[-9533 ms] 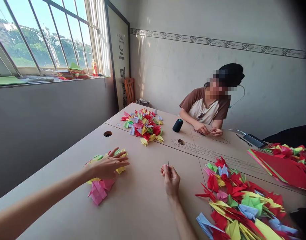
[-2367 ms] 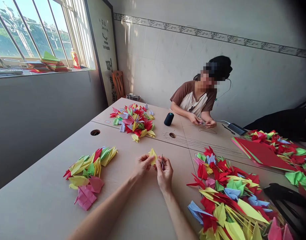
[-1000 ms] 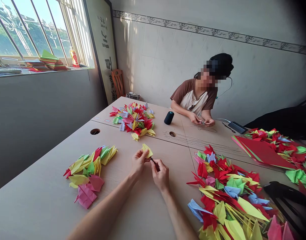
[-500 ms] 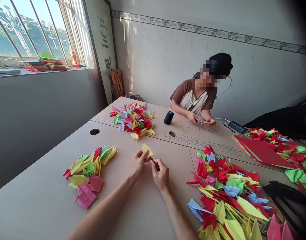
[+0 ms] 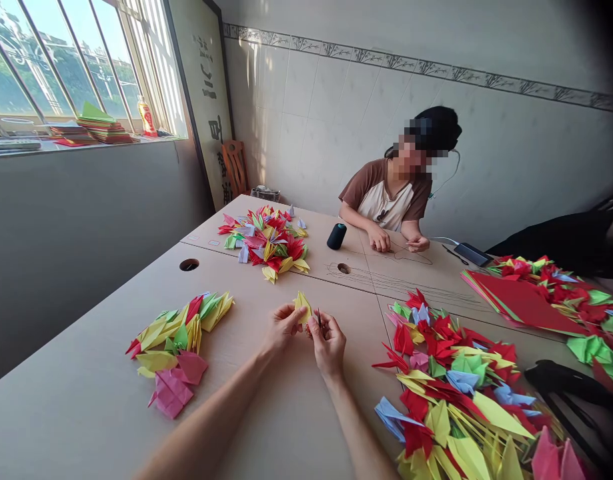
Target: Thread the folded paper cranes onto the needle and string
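A yellow folded paper crane [image 5: 302, 305] is pinched between the thumb and fingers of my left hand [image 5: 285, 327], over the middle of the table. My right hand [image 5: 328, 341] is closed close beside it. A thin dark stick-like tool [image 5: 319, 319] sticks up from its fingers; its kind is too small to tell. The right thumb lies against the lower part of the yellow paper. A small reddish speckled thing [image 5: 307, 328] shows between the two hands, too small to name. To the left of my hands lies a group of folded paper cranes [image 5: 179, 340].
A large crane pile [image 5: 451, 380] covers the right side; another pile [image 5: 266, 237] lies farther back. A dark thread spool [image 5: 337, 236] stands near a table hole [image 5: 343, 269]. Opposite, a person [image 5: 386, 193] handles thread. Red paper sheets [image 5: 523, 300] and a black strap [image 5: 571, 387] lie right.
The yellow crane has been turned more upright, and my right hand has shifted slightly right and down, its dark tool now pointing up. The person opposite has lowered one hand to the table.
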Demonstrator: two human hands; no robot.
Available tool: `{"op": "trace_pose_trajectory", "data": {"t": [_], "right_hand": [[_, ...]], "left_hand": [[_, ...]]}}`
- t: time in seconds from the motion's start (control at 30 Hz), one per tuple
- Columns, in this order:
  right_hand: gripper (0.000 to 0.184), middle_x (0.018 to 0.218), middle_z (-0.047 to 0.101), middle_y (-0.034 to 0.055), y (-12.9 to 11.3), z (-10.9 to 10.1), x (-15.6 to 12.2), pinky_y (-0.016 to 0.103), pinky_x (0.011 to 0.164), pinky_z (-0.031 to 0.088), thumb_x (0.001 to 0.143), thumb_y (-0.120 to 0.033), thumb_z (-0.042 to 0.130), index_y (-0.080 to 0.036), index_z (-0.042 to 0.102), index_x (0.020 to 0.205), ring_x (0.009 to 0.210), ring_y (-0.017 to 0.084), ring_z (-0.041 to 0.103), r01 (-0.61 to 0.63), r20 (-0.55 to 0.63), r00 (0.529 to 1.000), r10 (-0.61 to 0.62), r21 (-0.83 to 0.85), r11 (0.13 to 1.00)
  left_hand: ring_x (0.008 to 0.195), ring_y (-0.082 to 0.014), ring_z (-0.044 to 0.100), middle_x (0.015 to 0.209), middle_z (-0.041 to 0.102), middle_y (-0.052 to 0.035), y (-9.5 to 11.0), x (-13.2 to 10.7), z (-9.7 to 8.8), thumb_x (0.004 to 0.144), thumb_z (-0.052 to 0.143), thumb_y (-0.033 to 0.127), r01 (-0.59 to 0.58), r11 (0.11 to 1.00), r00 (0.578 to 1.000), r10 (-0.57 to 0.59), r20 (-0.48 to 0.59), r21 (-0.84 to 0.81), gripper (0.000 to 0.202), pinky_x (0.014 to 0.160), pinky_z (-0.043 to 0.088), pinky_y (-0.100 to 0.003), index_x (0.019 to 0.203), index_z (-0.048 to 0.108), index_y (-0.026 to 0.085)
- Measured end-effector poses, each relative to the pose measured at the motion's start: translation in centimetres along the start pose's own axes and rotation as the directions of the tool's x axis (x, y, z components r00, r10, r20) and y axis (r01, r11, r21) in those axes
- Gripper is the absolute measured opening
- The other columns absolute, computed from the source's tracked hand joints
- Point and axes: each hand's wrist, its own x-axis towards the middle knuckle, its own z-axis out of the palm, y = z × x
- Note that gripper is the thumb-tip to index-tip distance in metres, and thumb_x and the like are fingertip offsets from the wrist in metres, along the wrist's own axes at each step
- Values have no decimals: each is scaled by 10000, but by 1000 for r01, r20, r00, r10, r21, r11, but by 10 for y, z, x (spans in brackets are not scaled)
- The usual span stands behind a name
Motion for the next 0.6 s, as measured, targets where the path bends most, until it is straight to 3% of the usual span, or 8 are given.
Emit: {"op": "trace_pose_trajectory", "data": {"t": [0.1, 0.27, 0.47, 0.6], "right_hand": [[274, 672, 626, 30, -2, 1, 0, 219, 538, 474, 817, -409, 565, -137, 599, 826, 578, 125, 573, 29, 24, 999, -28, -47, 998], [240, 724, 650, 45, -4, 2, -2, 229, 582, 497, 818, -389, 573, -150, 573, 833, 634, 147, 614, 60, -24, 998, -62, -78, 995], [252, 754, 648, 49, 5, 2, -2, 229, 603, 483, 821, -406, 561, -154, 574, 834, 642, 137, 588, 89, -10, 996, -92, -166, 982], [274, 739, 637, 40, 6, 2, -2, 212, 560, 461, 814, -421, 571, -149, 580, 845, 609, 124, 562, 83, -22, 996, -88, -166, 983]], "left_hand": [[454, -60, 449, 571, 563, 9, 3, -3, 3, 701, 683, 415, 20, 999, 999, -20, 25, 27, 305, 425, 299, -180, 714, 643, 113], [557, -101, 558, 747, 626, -18, 8, -8, 5, 706, 666, 441, 12, 1000, 1000, -12, 22, 5, 343, 500, 409, -197, 871, 628, 143], [571, -120, 578, 700, 625, -42, 8, -8, 3, 806, 463, 566, 53, 996, 998, -52, 22, -74, 460, 519, 449, -222, 756, 606, 131], [721, -167, 612, 794, 644, -74, 5, -8, 2, 795, 526, 501, 7, 996, 1000, -4, 29, -86, 397, 561, 485, -234, 771, 631, 119]]}}
